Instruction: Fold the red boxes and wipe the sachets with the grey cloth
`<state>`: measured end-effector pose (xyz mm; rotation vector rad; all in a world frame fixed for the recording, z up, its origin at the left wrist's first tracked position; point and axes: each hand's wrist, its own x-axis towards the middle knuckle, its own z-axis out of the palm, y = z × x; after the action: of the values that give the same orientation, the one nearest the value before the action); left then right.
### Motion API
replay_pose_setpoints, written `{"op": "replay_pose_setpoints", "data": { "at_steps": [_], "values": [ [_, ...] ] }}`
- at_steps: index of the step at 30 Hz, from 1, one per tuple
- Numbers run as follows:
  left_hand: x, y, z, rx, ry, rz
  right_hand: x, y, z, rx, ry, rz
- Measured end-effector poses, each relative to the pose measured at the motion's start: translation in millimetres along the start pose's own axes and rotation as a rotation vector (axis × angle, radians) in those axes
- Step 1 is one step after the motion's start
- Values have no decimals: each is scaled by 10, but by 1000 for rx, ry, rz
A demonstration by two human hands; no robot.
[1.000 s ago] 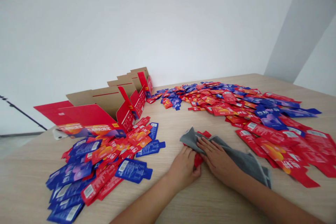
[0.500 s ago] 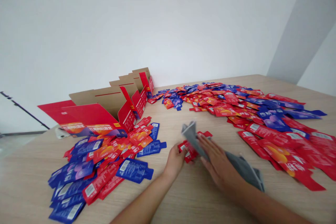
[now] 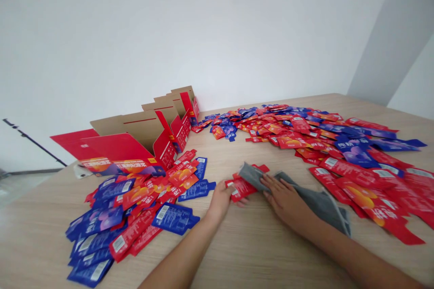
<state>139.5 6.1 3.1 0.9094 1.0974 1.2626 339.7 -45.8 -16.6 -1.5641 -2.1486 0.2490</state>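
Note:
Near the middle of the table my left hand (image 3: 221, 198) grips a red pouch (image 3: 241, 189) by its left end, thumb on top and fingers beneath. A grey cloth (image 3: 251, 174) lies partly over that pouch. My right hand (image 3: 283, 199) presses down on the cloth with its fingers closed on it, and the rest of the cloth trails to the right under the wrist. Left of my hands lies a loose pile of red and blue pouches, with a blue pouch (image 3: 174, 218) closest to my left forearm.
Open red cartons (image 3: 115, 149) stand in a row at the back left. A large heap of red and blue pouches (image 3: 298, 124) curves along the table (image 3: 233, 257) from the back to the right. A white wall rises behind.
My right hand has moved slightly right and lower with the cloth, which now lies flatter across the pouch. My left hand has shifted a little left, still holding the pouch.

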Motion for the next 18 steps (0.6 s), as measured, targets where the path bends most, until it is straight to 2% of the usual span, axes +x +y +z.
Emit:
{"op": "replay_pose_setpoints", "data": {
  "at_steps": [3, 6, 8, 11, 13, 14, 16, 18],
  "values": [
    [105, 185, -114, -66, 44, 15, 66, 235, -45, 93, 145, 168],
    [142, 183, -157, -7, 46, -2, 86, 253, -97, 200, 211, 224],
    [133, 78, -119, 260, -15, 64, 91, 200, -131, 248, 224, 231],
    [130, -60, -9, 826, -186, 376, 102, 152, -180, 320, 229, 245],
    [158, -67, 64, 1087, -297, 541, 107, 155, -203, 369, 231, 258],
    [177, -51, 97, 1158, -339, 574, 105, 157, -209, 386, 239, 262],
    [206, -19, 165, 1181, -380, 567, 83, 139, -200, 386, 292, 252],
    [201, -40, 240, 1034, -370, 427, 40, 75, -168, 328, 347, 176]
  ]
}}
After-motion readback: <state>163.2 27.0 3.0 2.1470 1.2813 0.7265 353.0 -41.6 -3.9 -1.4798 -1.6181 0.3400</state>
